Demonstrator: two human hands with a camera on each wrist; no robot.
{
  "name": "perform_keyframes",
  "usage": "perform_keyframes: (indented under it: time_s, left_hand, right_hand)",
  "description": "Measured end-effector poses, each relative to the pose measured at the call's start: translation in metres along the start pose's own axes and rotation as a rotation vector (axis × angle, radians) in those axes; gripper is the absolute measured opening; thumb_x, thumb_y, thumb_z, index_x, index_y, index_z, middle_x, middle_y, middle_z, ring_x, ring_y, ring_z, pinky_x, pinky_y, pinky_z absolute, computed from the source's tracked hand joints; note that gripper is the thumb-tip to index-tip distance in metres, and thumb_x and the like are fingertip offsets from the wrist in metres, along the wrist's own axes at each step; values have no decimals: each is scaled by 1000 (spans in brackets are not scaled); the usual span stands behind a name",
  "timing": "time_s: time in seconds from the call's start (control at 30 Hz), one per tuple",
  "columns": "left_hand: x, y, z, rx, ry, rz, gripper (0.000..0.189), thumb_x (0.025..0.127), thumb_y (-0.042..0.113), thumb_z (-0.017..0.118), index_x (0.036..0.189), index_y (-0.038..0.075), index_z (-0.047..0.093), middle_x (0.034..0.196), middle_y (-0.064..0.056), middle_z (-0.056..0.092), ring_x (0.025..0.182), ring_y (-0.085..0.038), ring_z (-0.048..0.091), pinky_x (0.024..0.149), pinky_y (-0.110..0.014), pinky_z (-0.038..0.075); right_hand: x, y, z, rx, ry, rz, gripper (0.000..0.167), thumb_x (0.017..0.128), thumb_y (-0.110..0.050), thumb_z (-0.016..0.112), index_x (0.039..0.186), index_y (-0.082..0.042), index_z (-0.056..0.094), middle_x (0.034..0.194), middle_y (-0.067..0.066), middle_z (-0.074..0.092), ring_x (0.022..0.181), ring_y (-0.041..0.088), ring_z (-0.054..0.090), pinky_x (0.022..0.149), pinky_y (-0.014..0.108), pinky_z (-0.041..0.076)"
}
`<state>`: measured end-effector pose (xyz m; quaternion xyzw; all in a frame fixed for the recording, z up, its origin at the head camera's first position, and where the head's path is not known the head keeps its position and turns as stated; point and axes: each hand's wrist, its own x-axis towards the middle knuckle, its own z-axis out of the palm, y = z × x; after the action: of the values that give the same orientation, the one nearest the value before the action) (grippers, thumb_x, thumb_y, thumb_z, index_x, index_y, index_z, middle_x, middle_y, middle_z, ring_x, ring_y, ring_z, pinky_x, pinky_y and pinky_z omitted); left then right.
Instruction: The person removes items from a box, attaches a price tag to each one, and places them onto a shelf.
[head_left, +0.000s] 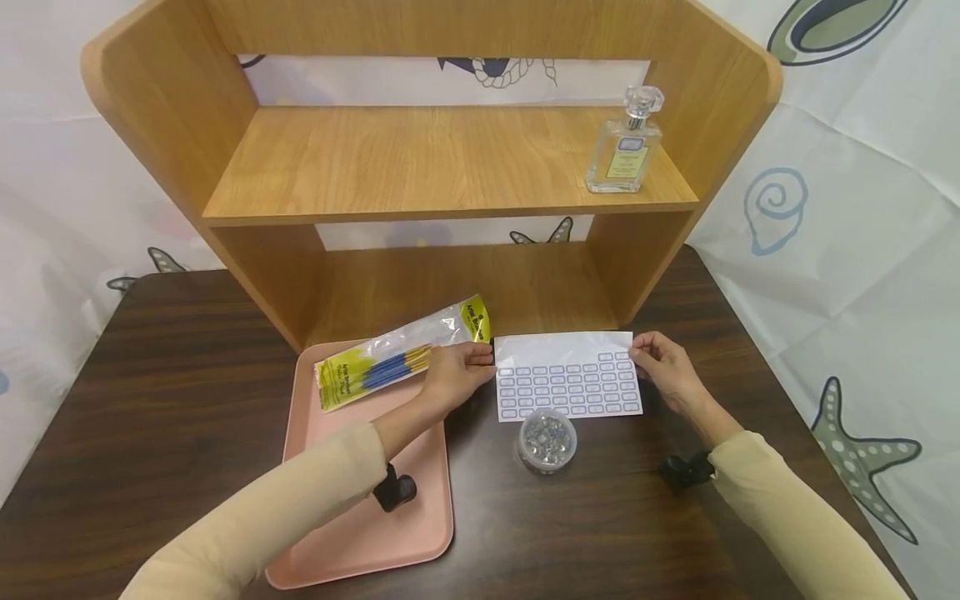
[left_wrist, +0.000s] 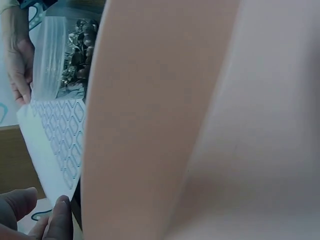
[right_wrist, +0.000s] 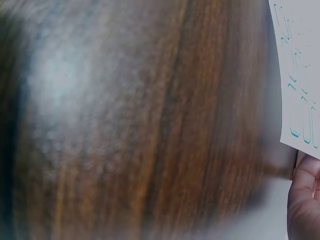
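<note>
A white sheet of small blue-bordered labels (head_left: 570, 379) lies between my two hands, its upper strip and upper left part without labels. With thumb and fingers, my right hand (head_left: 667, 371) pinches the sheet's upper right corner. My left hand (head_left: 456, 375) is at the sheet's left edge, fingers fairly straight; in the left wrist view the thumb (left_wrist: 22, 202) stands apart from the fingers, and a fingertip meets the sheet's end. Just in front of the sheet, overlapping its lower edge in view, stands a round clear tub (head_left: 547, 442) of shiny metallic pieces.
Left of the sheet is a pink tray (head_left: 405, 533), with a yellow-and-clear packet of blue-handled brushes (head_left: 397, 354) across its far end. Behind rises a two-level wooden shelf (head_left: 420, 158). A glass perfume bottle (head_left: 625, 150) bearing a blue-bordered label stands on its upper board, at right.
</note>
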<state>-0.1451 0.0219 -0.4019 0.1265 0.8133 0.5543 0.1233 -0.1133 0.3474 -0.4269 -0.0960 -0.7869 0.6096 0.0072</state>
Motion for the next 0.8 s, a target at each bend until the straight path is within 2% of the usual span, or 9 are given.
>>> perform_keyframes:
  time_s: [0.07, 0.1, 0.13, 0.17, 0.23, 0.43, 0.8]
  left_hand:
    - [1, 1, 2, 27, 6, -14, 34, 84, 5, 67, 116, -6, 62, 106, -17, 69, 96, -24, 68, 104, -36, 38]
    - [2, 2, 3, 43, 4, -54, 36, 84, 4, 67, 118, -5, 60, 109, -18, 68, 100, -26, 67, 106, -39, 36]
    - [3, 3, 4, 55, 8, -67, 37, 84, 3, 66, 120, -6, 59, 110, -19, 67, 101, -27, 66, 107, -39, 35]
    - [3, 3, 5, 65, 13, -71, 38, 84, 3, 67, 120, -6, 59, 111, -19, 67, 102, -27, 66, 100, -37, 42]
    - [3, 2, 8, 63, 24, -73, 39, 83, 2, 67, 121, -7, 58, 111, -20, 66, 102, -28, 65, 87, -35, 51]
    - [4, 2, 14, 49, 58, -67, 34, 82, 0, 67, 115, -7, 62, 105, -19, 68, 98, -27, 67, 85, -34, 52]
    - [1, 4, 20, 84, 129, -45, 27, 82, 5, 69, 108, 0, 67, 90, -12, 71, 81, -19, 67, 75, -31, 54]
  right_hand:
    - [0, 1, -1, 17, -4, 2, 4, 94, -3, 52, 98, -4, 50, 81, -8, 50, 75, 4, 50, 65, 18, 48]
    - [0, 1, -1, 25, -6, 0, 5, 94, -3, 52, 98, -2, 50, 81, -8, 50, 75, 4, 50, 65, 18, 48]
    - [0, 1, -1, 35, -9, -3, 4, 94, -3, 52, 98, -3, 50, 81, -8, 50, 75, 4, 50, 65, 17, 48]
    - [0, 1, -1, 42, -10, -6, 4, 94, -3, 52, 97, -4, 50, 81, -8, 50, 75, 4, 50, 65, 17, 48]
    - [0, 2, -1, 57, -13, -11, 4, 94, -2, 52, 96, -5, 50, 80, -8, 50, 74, 4, 50, 64, 17, 48]
    - [-1, 3, -2, 99, -10, -22, 9, 93, -1, 52, 92, -10, 52, 79, -8, 51, 73, 3, 50, 63, 16, 48]
    - [-3, 5, -4, 88, 5, -16, 11, 94, -4, 54, 91, -15, 53, 79, -9, 51, 74, 3, 50, 64, 16, 48]
